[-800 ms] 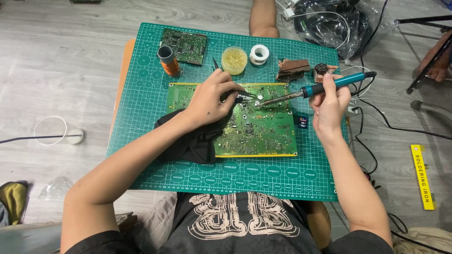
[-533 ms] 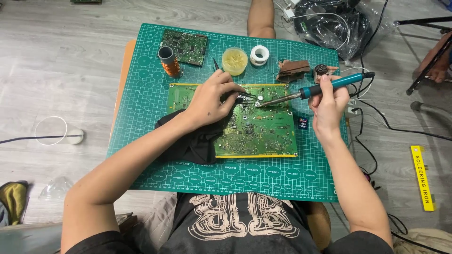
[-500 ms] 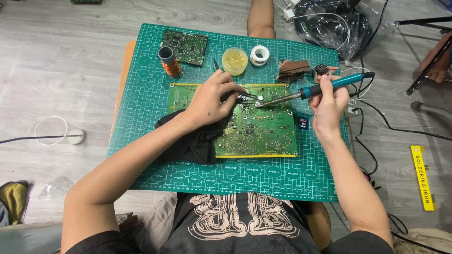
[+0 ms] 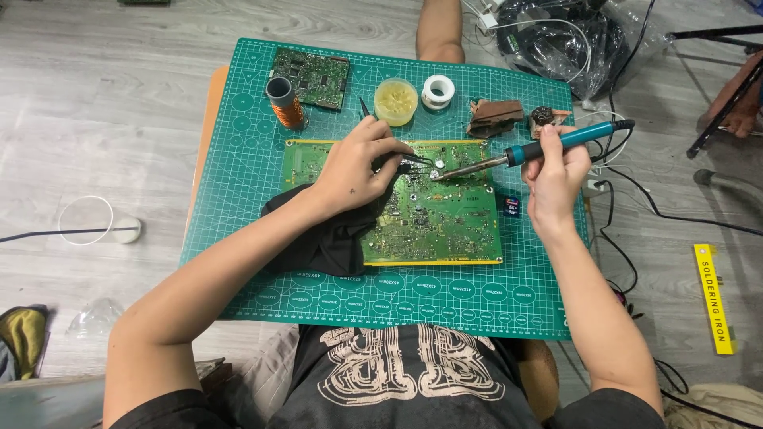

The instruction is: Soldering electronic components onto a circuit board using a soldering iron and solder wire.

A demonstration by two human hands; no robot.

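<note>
A large green rectangular printed circuit board with a yellow edge lies flat at the centre of a green gridded cutting mat on the tabletop, its 9 o'clock end resting over a crumpled black cloth. The left hand is laid on the board's upper part, its grip closed on slim dark tweezers whose points are aimed toward a spot near the board's 12 o'clock edge. The right hand is clamped round the teal-handled soldering iron, held pen-fashion, with the metal tip brought to that same spot. The board is judged light and stiff but fragile, crowded with small parts, so it is best taken by its bare edges; the iron is to be held only by its insulated handle. Toward 12 o'clock on the mat are seen a smaller green circuit board, a copper-wound coil, a round yellow tub, a white solder spool and a brown sponge.
</note>
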